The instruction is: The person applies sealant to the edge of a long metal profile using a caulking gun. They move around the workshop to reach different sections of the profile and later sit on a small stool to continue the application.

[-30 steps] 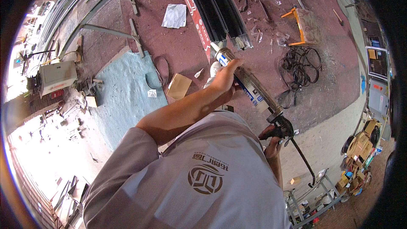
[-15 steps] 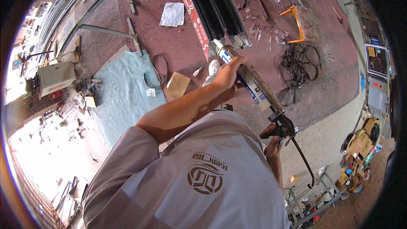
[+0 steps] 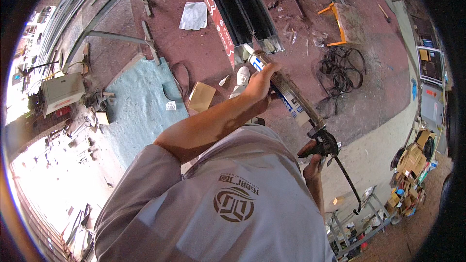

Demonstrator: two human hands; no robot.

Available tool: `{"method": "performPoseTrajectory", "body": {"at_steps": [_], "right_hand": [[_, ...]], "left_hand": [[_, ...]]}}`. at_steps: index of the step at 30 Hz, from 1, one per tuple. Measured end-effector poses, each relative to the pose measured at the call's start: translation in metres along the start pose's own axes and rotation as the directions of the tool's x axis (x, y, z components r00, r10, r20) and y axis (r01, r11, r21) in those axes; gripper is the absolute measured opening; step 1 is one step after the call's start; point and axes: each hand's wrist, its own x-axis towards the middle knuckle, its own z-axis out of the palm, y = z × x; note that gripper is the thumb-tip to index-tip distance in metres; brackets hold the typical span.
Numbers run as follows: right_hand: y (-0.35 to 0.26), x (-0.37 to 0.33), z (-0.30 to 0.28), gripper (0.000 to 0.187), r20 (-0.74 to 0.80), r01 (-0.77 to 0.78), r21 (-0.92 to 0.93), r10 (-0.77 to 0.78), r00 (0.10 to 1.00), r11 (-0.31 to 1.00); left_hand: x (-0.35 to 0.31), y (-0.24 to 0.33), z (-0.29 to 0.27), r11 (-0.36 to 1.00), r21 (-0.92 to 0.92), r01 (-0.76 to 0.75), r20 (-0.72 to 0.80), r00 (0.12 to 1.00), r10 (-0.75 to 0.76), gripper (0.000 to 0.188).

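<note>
A caulking gun [image 3: 303, 103] loaded with a white and blue sealant tube lies slantwise across my front, its white nozzle pointing up and left. My left hand [image 3: 262, 83] is wrapped round the front part of the tube. At the rear, my right hand [image 3: 312, 157] grips the dark handle, partly hidden by it; the thin rod sticks out behind. The nozzle tip is at the near end of a long black profile [image 3: 238, 7] with metallic cut ends. I cannot tell whether the tip touches it. A red printed strip [image 3: 218, 24] runs along the profile's left side.
On the floor are a white sheet [image 3: 193, 16], a cardboard box [image 3: 202, 96], a coiled black strap [image 3: 342, 70] and an orange-framed stool [image 3: 342, 24]. A metal rack [image 3: 116, 35] stands left, beside a pale blue sheet [image 3: 145, 106]. Boxes [image 3: 412, 160] pile up at the right.
The profile's near end now appears slightly further left and higher in the view, along with the floor around it. Both hands keep their hold on the caulking gun.
</note>
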Motion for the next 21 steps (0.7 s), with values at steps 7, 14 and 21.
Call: {"method": "performPoseTrajectory", "body": {"at_steps": [7, 14, 21], "right_hand": [[0.018, -0.012, -0.002, 0.064, -0.109, -0.041, -0.003, 0.04, 0.993, 0.999], [-0.016, 0.007, 0.006, 0.084, -0.073, -0.15, -0.059, 0.146, 0.987, 0.987], [-0.02, 0.011, 0.008, 0.085, -0.082, -0.168, -0.058, 0.163, 0.983, 0.984]], "left_hand": [[0.007, -0.001, 0.001, 0.999, 0.041, 0.01, 0.055, 0.998, -0.013, 0.029], [0.011, -0.003, 0.009, 0.996, 0.088, -0.022, -0.013, 1.0, 0.023, 0.03], [0.013, 0.0, 0.015, 0.99, 0.143, -0.014, -0.022, 1.0, 0.017, 0.031]]}}
